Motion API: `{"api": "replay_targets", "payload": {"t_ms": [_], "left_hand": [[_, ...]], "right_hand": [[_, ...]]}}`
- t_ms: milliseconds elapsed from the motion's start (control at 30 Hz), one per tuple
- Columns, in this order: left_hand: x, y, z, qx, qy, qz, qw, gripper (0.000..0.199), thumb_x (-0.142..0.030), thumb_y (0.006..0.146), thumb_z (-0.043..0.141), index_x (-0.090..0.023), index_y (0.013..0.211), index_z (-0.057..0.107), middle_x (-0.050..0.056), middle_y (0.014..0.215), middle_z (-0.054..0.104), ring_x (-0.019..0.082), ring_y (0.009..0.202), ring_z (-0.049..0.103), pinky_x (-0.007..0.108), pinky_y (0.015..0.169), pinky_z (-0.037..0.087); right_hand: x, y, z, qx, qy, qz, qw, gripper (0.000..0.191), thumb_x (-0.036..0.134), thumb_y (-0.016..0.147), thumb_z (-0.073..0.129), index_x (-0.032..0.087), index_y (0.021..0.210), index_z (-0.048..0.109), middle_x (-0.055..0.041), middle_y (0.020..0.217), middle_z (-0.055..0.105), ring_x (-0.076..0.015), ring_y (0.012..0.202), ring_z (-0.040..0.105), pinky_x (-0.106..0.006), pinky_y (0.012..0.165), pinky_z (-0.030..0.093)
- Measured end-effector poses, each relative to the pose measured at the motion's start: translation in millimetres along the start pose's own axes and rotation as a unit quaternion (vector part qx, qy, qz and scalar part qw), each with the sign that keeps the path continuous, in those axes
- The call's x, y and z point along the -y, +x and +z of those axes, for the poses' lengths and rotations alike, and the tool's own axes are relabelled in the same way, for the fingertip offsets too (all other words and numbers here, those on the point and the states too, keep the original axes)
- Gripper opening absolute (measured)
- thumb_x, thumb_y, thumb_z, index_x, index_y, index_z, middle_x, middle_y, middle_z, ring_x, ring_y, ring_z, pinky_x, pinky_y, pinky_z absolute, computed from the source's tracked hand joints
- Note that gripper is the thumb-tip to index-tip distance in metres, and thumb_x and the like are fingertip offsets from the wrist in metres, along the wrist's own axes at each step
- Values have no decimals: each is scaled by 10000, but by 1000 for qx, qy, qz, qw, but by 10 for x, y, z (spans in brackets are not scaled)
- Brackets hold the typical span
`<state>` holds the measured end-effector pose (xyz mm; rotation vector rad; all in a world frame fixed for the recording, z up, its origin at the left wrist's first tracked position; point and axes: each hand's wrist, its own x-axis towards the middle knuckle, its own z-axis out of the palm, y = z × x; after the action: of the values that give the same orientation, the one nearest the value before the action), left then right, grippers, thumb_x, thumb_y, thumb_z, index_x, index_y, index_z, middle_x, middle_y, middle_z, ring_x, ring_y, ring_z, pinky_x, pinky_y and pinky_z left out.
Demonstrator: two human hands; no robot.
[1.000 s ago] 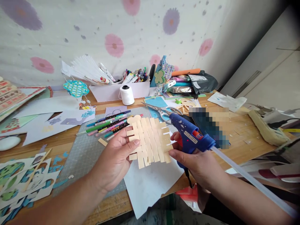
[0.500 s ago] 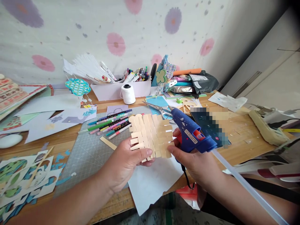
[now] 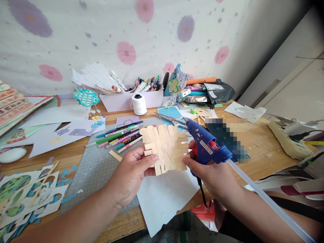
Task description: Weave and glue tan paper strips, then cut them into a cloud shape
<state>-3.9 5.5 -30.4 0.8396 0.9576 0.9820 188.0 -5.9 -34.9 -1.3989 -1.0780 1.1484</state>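
Between my two hands, above the table, is a woven piece of tan paper strips (image 3: 165,146) with loose strip ends around its edges. My left hand (image 3: 138,162) pinches its lower left side, thumb on top. My right hand (image 3: 206,168) is wrapped round a blue hot glue gun (image 3: 206,143), whose nozzle points up and left. A long clear glue stick (image 3: 263,194) sticks out of the gun's back. The right thumb and fingertips also touch the right edge of the woven piece. Below it lies a white paper sheet (image 3: 164,195).
Several markers (image 3: 118,136) and silver scissors (image 3: 170,118) lie behind the woven piece. A white thread spool (image 3: 139,105) stands before a pen box (image 3: 113,102). Paper scraps (image 3: 30,192) cover the left side. A phone (image 3: 225,138) and power strip (image 3: 288,140) are at the right.
My left thumb has slid a little left on the woven piece, toward its edge strips. The view has tilted slightly up. My right hand keeps the glue gun in nearly the same place.
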Motion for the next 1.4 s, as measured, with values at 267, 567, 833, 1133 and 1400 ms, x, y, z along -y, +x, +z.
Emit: {"api": "replay_targets", "payload": {"t_ms": [267, 567, 833, 1133, 1400], "left_hand": [[-11, 14, -38, 4, 33, -10, 999, 151, -285, 748, 761, -216, 882, 758, 32, 863, 777, 160, 707, 687, 216, 567, 529], [-8, 74, -59, -22, 38, -11, 999, 210, -305, 716, 794, -198, 889, 740, 49, 881, 766, 210, 735, 689, 314, 657, 558], [-31, 19, -43, -13, 8, -11, 1000, 255, -290, 712, 800, -217, 950, 744, 39, 875, 758, 171, 732, 663, 257, 645, 515], [-46, 14, -20, 37, -48, -17, 998, 229, -252, 727, 788, -211, 946, 733, 18, 781, 729, 149, 696, 661, 232, 619, 509], [-29, 16, -27, -1, 0, 15, 1000, 266, -260, 701, 808, -199, 947, 727, 45, 866, 766, 187, 745, 691, 279, 678, 529]], "right_hand": [[-26, 2, -4, -4, 16, 5, 1000, 367, 321, 619, 766, 212, 910, 571, 27, 735, 597, -148, 661, 578, -306, 648, 475], [-38, 40, 34, 2, 37, 12, 999, 375, 250, 581, 711, 211, 913, 541, 55, 650, 543, -127, 560, 507, -286, 556, 421], [-57, 20, -28, 19, 34, 10, 999, 339, 236, 615, 725, 210, 917, 571, 48, 651, 557, -135, 574, 518, -288, 565, 421], [-116, 21, -71, 40, 36, -4, 999, 305, 270, 700, 754, 206, 948, 589, 13, 781, 616, -146, 678, 575, -290, 642, 465], [-66, 21, -35, 31, 44, 10, 999, 317, 276, 650, 759, 213, 902, 577, 42, 638, 583, -129, 548, 519, -276, 524, 424]]}}
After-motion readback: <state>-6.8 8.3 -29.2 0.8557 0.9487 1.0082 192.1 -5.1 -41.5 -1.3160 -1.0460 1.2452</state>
